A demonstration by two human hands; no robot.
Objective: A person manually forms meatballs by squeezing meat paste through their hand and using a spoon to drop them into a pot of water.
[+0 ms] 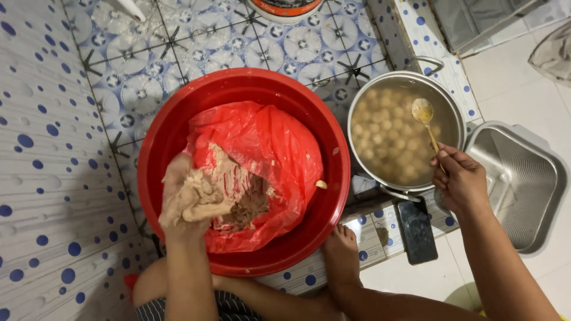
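Gripping a lump of pale paste (pixel 189 199), left hand (pixel 187 202) closed around it above the red bag (pixel 267 154) lining the red basin (pixel 178 119). Holding a spoon (pixel 427 122) by its handle, right hand (pixel 461 178) pinched, bowl end over the pot (pixel 452 107) of floating balls (well right of the paste, across the basin rim).

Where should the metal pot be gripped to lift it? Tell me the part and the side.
Take the metal pot by its two loop handles: one shows at the far rim, the other at the near rim. Come in from outside, at rim level. The pot is full of liquid and balls, so a two-sided grip should keep it level.
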